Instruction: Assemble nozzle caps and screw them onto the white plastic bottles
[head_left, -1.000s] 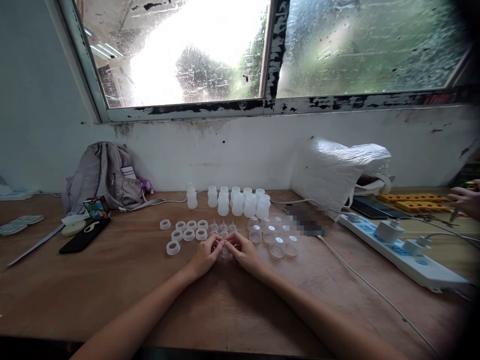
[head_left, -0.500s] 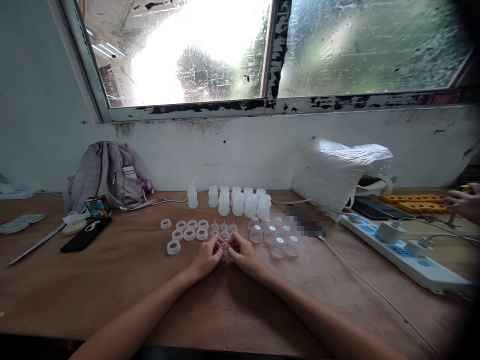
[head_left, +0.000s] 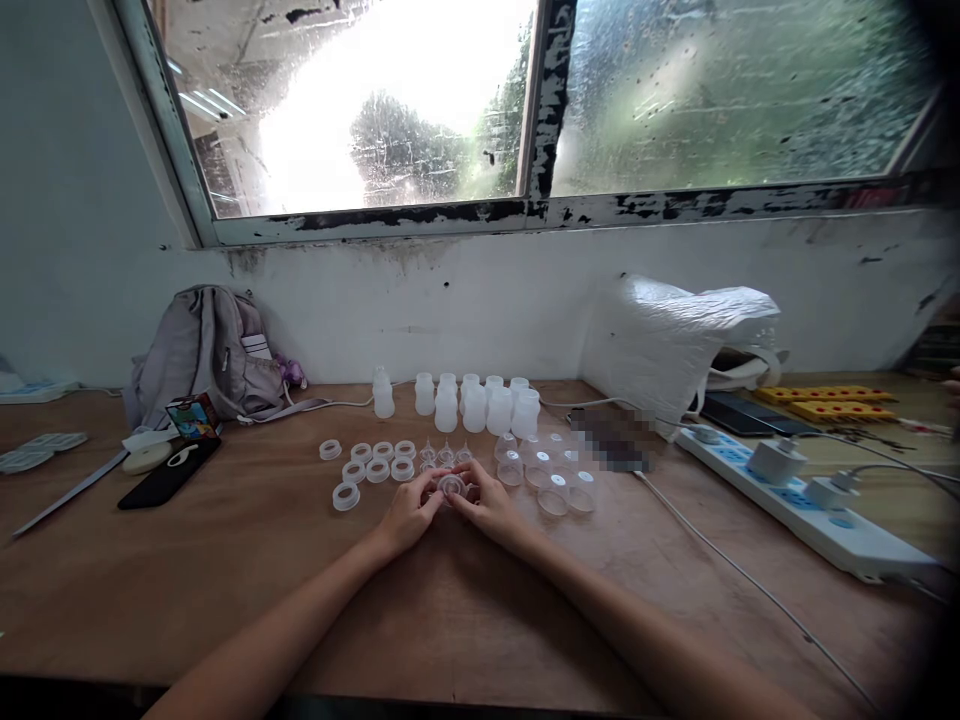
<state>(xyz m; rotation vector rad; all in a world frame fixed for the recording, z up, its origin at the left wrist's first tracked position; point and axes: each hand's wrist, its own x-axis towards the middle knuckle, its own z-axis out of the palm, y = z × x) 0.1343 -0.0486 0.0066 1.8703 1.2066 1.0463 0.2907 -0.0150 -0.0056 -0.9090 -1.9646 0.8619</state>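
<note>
My left hand (head_left: 409,512) and my right hand (head_left: 488,503) meet at the middle of the wooden table (head_left: 225,580), both pinching one small clear nipple piece (head_left: 451,487) between their fingertips. Left of them lie several white screw rings (head_left: 375,463). Just behind the hands stand a few clear nipples (head_left: 445,455). To the right sit several clear dome caps (head_left: 551,472). A row of small translucent bottles (head_left: 472,402) stands further back near the wall.
A grey backpack (head_left: 204,352), a black phone (head_left: 169,473) and a small colourful box (head_left: 192,414) lie at the left. A white plastic bag (head_left: 667,340), a power strip (head_left: 802,502) with chargers and a cable (head_left: 750,585) occupy the right. Another person's fingers (head_left: 954,385) show at the right edge.
My hands have turned the clear piece so its round face points up. The other person's hand at the right has drawn back almost out of view.
</note>
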